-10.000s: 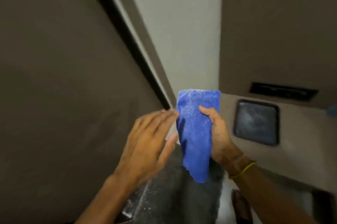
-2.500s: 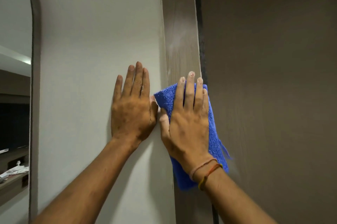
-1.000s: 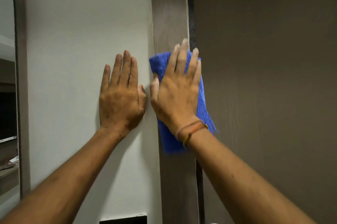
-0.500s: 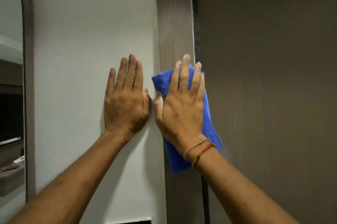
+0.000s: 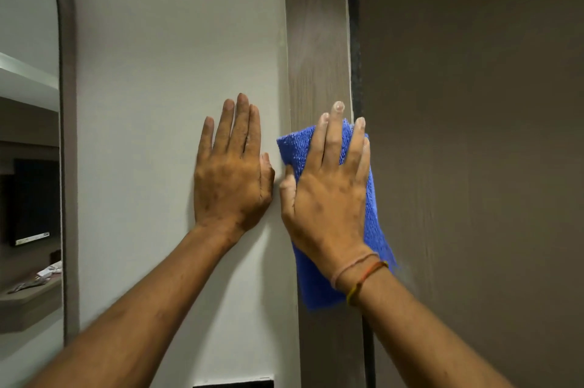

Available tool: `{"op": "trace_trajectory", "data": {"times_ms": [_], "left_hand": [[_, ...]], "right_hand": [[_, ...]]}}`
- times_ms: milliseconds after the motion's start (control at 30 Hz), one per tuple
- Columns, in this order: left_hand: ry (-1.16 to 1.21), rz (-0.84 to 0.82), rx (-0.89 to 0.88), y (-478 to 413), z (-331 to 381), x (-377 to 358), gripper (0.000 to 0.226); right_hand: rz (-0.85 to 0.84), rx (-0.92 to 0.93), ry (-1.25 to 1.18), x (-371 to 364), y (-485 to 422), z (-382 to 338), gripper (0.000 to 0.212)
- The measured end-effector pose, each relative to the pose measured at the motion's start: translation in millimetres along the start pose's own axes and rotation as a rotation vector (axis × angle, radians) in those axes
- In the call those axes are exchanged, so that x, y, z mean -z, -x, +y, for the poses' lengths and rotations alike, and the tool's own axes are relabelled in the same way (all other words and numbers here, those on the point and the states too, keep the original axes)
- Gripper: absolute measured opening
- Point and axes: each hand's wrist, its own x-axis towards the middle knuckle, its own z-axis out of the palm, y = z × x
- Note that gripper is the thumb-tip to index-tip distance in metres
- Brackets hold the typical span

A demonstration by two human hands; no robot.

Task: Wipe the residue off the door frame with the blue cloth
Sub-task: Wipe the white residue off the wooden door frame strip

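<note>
While the left hand (image 5: 232, 179) braces flat on the wall (image 5: 177, 71), the right hand (image 5: 328, 194) presses the blue cloth (image 5: 374, 217) flat, fingers spread, against the upright door frame (image 5: 317, 39).

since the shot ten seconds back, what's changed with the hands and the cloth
Ten seconds ago the right hand held the blue cloth up in the air, pinched, with the left hand loose beside it. Now the right hand presses the cloth flat on the door frame, sliding up and down over the last seconds, and the left hand is planted on the white wall. The cloth stays in the right hand.
</note>
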Motion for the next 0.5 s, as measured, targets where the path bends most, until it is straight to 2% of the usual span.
{"op": "trace_trajectory", "data": {"times_ms": [100,233,500], "left_hand": [[0.008,0.0,-0.009,0,-1,0,0.061],[0.0,0.003,-0.012,-1,-2,0,0.059],[0.021,-0.021,-0.012,0,-4,-3,0.062]], "right_hand": [[0.019,0.048,0.0,8,-41,0,0.075],[0.068,-0.003,-0.03,18,-85,-10,0.072],[0.03,-0.045,-0.042,-3,-8,-6,0.076]]}}
